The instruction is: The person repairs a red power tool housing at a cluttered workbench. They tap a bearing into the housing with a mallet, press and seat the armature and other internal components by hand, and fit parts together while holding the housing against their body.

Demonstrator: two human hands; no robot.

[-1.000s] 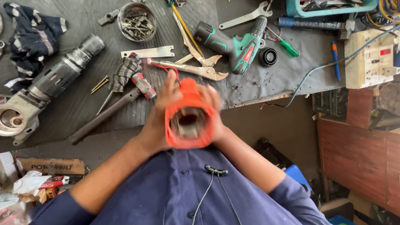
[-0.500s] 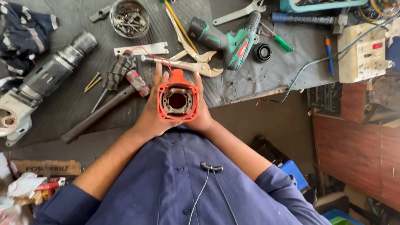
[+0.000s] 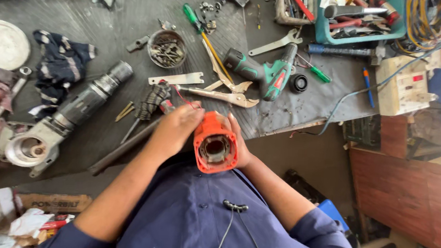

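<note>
— Orange motor housing (image 3: 215,146), held above the near edge of the table (image 3: 107,18), just in front of the blue shirt (image 3: 196,223). Cupped between both hands: left hand (image 3: 173,130) wrapped over the left flank with fingers curled across the top, right hand (image 3: 240,148) pressed against the right side, mostly hidden behind the shell.

— Likely feel?

— Probably rigid moulded plastic, light as a shell but weightier if metal parts sit inside the bore. Smooth enough to slip from greasy fingers; rim edges perhaps prone to cracking if dropped. Best gripped around the outer wall, as now, never by the thin lip of the opening.

— Pointing where?

— Open round mouth turned up toward the camera, dark cavity visible inside. Long axis running roughly from the shirt away toward the table, tilted upward at the near end. Far end hidden behind the housing itself.

— Neighbours?

— Beyond the housing, pliers (image 3: 223,95); further beyond and rightward, a green cordless drill (image 3: 264,74); left of the housing, a grey rotary hammer body (image 3: 67,118).
</note>
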